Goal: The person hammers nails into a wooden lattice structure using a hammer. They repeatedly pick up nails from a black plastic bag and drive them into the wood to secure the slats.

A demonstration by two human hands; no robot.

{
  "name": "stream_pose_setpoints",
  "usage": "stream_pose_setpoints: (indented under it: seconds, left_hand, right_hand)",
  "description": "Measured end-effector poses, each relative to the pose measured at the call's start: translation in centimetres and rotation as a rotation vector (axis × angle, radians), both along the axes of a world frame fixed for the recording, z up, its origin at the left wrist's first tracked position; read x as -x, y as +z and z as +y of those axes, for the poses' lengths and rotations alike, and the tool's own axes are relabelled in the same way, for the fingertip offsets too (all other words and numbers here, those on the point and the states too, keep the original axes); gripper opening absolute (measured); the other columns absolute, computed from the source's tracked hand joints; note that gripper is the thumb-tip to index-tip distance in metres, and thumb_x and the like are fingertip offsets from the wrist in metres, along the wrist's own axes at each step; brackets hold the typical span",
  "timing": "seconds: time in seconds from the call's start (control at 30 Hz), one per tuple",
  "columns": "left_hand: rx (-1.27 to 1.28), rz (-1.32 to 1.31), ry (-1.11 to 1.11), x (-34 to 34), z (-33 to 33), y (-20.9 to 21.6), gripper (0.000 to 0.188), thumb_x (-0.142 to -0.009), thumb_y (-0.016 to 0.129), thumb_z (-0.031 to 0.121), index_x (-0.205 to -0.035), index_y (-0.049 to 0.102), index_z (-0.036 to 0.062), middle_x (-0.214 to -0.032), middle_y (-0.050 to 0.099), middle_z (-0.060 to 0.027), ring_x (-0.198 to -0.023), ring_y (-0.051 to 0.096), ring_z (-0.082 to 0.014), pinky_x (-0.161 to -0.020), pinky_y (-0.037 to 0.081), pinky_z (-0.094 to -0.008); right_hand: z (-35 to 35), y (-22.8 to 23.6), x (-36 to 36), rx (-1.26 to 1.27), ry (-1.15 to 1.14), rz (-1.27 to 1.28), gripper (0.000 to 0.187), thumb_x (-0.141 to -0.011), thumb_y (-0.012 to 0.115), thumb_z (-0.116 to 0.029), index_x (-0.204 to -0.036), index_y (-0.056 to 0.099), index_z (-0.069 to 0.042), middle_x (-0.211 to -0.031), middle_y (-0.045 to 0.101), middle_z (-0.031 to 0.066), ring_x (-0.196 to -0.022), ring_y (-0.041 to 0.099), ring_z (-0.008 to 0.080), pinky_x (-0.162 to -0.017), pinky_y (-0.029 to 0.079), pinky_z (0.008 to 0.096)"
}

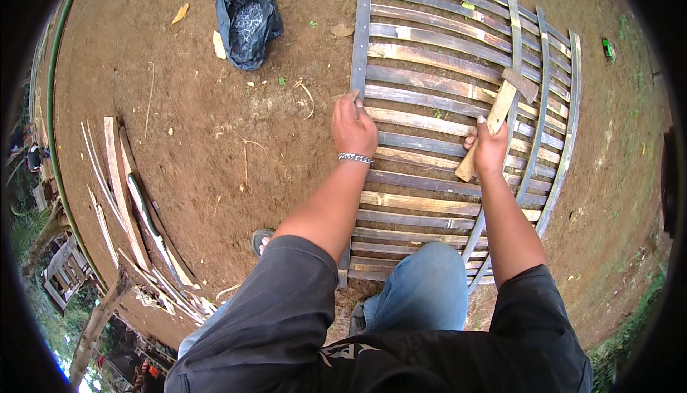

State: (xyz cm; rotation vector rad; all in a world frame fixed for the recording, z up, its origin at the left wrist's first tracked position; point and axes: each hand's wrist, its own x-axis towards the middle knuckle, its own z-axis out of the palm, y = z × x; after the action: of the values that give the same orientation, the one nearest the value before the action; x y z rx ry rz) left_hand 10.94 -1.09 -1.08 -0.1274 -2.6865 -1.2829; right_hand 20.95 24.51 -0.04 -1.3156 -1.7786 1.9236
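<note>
My right hand [491,150] is closed around the wooden handle of a hatchet [503,105], its broad metal head tilted up and to the right above a slatted bamboo panel [422,118]. On the panel's left side, my left hand [354,127] rests with its fingers curled together over the long dark side rail [361,35]. Whatever those fingertips pinch, if anything, is hidden. Many flat bamboo slats run crosswise from this rail, over or under several thinner uprights [544,71] on the right. My knee, in blue jeans, is over the panel's near end.
A black plastic bag [268,21] of thin silvery pieces, apparently nails, stands open at the far left on bare soil. Left of me lie bamboo strips [122,185] and a long blade with a dark handle [147,214]. A green hose [54,100] curves along the left edge.
</note>
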Motion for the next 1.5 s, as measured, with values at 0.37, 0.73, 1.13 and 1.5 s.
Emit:
stream_pose_setpoints:
  seconds: [0.37, 0.73, 1.13, 1.5]
  left_hand:
    - [-0.051, 0.069, 0.066, 0.2, -0.2, -0.3, 0.021, -0.085, 0.071, -0.002, -0.105, 0.074, 0.0043, -0.096, 0.074, -0.0125, -0.088, 0.065, -0.0318, -0.083, 0.052, -0.0407]
    - [-0.066, 0.101, 0.112, 0.3, 0.2, -1.0, 0.007, -0.09, 0.069, 0.005, -0.096, 0.069, 0.0015, -0.095, 0.064, -0.0146, -0.095, 0.063, -0.0327, -0.081, 0.052, -0.0424]
    - [-0.04, 0.084, 0.079, 0.5, -0.3, -1.4, 0.008, -0.09, 0.069, 0.006, -0.095, 0.068, 0.0007, -0.096, 0.066, -0.0159, -0.093, 0.064, -0.0341, -0.085, 0.051, -0.0445]
    - [-0.049, 0.033, 0.145, 0.7, -0.2, -0.7, 0.008, -0.088, 0.07, 0.005, -0.095, 0.072, 0.0015, -0.096, 0.069, -0.014, -0.093, 0.066, -0.0325, -0.084, 0.053, -0.0425]
  right_hand:
    - [-0.8, 1.1, -0.2, -0.01, -0.007, -0.063, 0.026, -0.1, 0.065, -0.014, -0.112, 0.044, -0.006, -0.072, 0.057, 0.0069, -0.051, 0.057, 0.0158, -0.045, 0.049, 0.0304]
    - [-0.7, 0.8, -1.5, -0.02, -0.012, -0.052, 0.029, -0.1, 0.066, -0.016, -0.118, 0.046, -0.007, -0.075, 0.059, 0.0067, -0.054, 0.06, 0.0149, -0.048, 0.052, 0.0304]
    - [-8.6, 4.3, 6.1, -0.578, 0.649, -0.255, 0.046, -0.094, 0.066, -0.018, -0.137, 0.052, -0.008, -0.113, 0.067, 0.0283, -0.106, 0.063, 0.0492, -0.093, 0.051, 0.0535]
    - [-8.3, 0.5, 6.7, -0.487, 0.634, -0.158, 0.04, -0.096, 0.065, -0.008, -0.134, 0.053, -0.005, -0.103, 0.07, 0.0112, -0.074, 0.069, 0.0178, -0.072, 0.055, 0.0344]
